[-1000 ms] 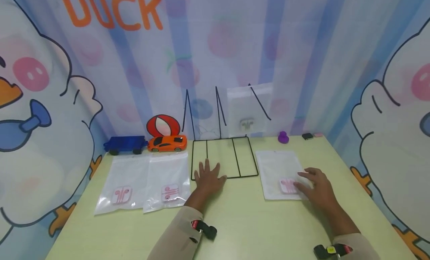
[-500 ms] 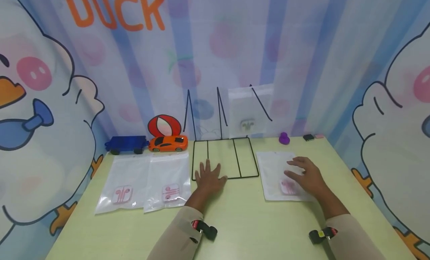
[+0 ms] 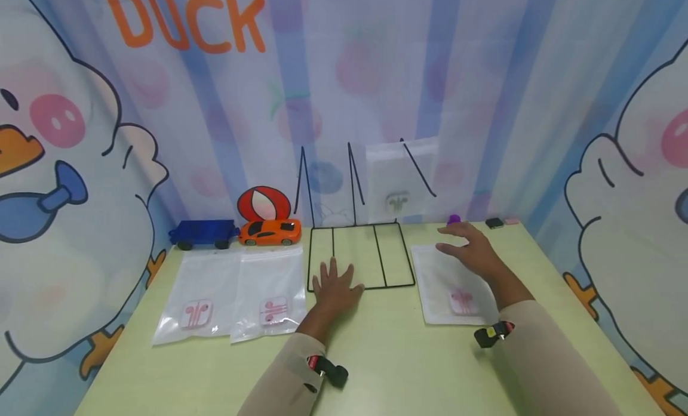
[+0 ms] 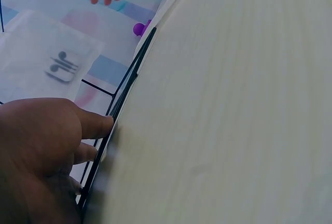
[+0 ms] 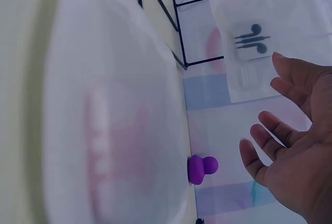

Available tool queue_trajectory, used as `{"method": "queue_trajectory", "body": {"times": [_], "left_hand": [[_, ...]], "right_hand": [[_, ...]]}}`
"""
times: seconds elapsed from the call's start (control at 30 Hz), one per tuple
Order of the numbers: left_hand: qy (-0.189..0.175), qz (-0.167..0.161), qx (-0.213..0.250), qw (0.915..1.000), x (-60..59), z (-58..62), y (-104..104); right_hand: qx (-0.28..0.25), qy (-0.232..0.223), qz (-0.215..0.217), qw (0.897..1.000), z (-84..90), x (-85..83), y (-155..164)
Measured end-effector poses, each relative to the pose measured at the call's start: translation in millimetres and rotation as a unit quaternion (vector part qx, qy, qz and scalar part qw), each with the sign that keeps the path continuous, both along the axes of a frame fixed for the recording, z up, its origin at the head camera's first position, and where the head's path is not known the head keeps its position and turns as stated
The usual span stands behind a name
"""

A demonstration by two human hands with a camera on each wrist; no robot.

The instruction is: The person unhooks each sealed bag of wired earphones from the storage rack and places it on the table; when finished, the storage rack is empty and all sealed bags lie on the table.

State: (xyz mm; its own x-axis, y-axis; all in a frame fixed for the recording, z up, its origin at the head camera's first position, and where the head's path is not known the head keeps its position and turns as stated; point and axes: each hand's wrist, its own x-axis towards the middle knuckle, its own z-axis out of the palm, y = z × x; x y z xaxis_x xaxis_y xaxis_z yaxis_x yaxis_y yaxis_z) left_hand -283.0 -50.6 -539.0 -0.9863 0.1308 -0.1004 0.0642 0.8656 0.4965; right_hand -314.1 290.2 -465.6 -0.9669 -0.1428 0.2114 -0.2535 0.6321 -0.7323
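My left hand (image 3: pixel 335 290) rests with spread fingers on the front of a black wire display rack (image 3: pixel 387 287). In the left wrist view its thumb (image 4: pixel 97 125) lies against the rack's front wire. From the rack's right hook hangs a clear zip bag (image 3: pixel 380 171) with dark-looking earphones (image 5: pixel 253 40) in it. My right hand (image 3: pixel 475 258) hovers over the upper part of a flat zip bag (image 3: pixel 432 296) on the table, its fingers loosely bent and holding nothing. Pink earphones in a case (image 3: pixel 463 301) show through that bag. The other two hooks (image 3: pixel 352 177) bear nothing.
To the left lie two more zip bags, one outer (image 3: pixel 183 279) and one inner (image 3: pixel 271 273), each with pink earphones. Behind them stand a blue toy trailer (image 3: pixel 204 232) and an orange toy car (image 3: pixel 271 231). A purple knob-like object (image 5: pixel 199 168) and a small black block (image 3: pixel 494 223) sit at the back right.
My right hand has moved forward and to the left, from beside the right bag's earphones to above its upper part. The left hand has stayed on the rack.
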Motion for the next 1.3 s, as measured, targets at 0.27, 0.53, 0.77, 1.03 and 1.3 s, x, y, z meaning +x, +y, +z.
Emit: {"method": "queue_trajectory", "body": {"times": [0.27, 0.53, 0.77, 1.03, 1.3], "left_hand": [[0.000, 0.002, 0.006, 1.0000, 0.6, -3.7, -1.0], [-0.010, 0.000, 0.015, 0.9998, 2.4, -2.3, 0.5], [-0.002, -0.001, 0.012, 0.9999, 0.2, -4.9, 1.2], [-0.005, -0.001, 0.013, 0.9999, 1.3, -4.4, 0.2], [-0.003, -0.001, 0.007, 1.0000, 1.0, -4.3, -1.8]], "right_hand": [[-0.099, -0.024, 0.006, 0.995, 16.1, -32.6, -13.2], [-0.078, -0.060, 0.003, 0.995, 22.2, -56.2, -27.8], [-0.079, -0.086, -0.013, 0.993, 24.6, -69.7, -32.9], [-0.135, -0.069, -0.011, 0.988, 23.1, -73.1, -40.5], [-0.146, -0.085, 0.004, 0.986, 25.2, -73.5, -49.9]]}}
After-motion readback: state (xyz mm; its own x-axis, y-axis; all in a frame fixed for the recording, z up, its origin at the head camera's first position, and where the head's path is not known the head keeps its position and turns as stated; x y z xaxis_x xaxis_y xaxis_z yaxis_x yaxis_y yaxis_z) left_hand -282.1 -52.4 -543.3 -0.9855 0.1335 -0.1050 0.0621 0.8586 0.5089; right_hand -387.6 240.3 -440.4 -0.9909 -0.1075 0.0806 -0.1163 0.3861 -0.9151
